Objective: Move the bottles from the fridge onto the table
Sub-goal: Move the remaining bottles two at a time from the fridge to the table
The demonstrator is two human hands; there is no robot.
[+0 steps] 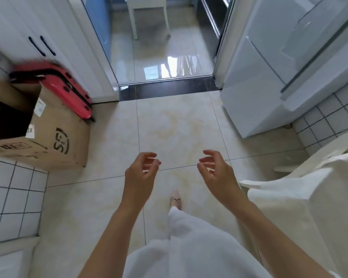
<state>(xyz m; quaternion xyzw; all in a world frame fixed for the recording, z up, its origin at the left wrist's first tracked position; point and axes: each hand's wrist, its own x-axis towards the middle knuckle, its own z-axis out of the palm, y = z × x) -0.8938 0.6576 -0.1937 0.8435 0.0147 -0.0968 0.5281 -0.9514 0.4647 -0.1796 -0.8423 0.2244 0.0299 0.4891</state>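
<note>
A pale grey fridge (269, 63) stands at the right with its doors closed; no bottle is in view. My left hand (142, 173) and my right hand (216, 171) hang side by side over the tiled floor, both empty with fingers loosely curled and apart. The fridge is ahead and to the right of my right hand, well apart from it. A white table (147, 9) stands far ahead beyond the doorway; only its legs and edge show.
A cardboard box (54, 135) and a red suitcase (68, 91) sit at the left against white cabinets. A white plastic chair (301, 193) stands close at the right. A dark threshold (169, 88) crosses the doorway ahead. My shoe (175, 200) is on the floor.
</note>
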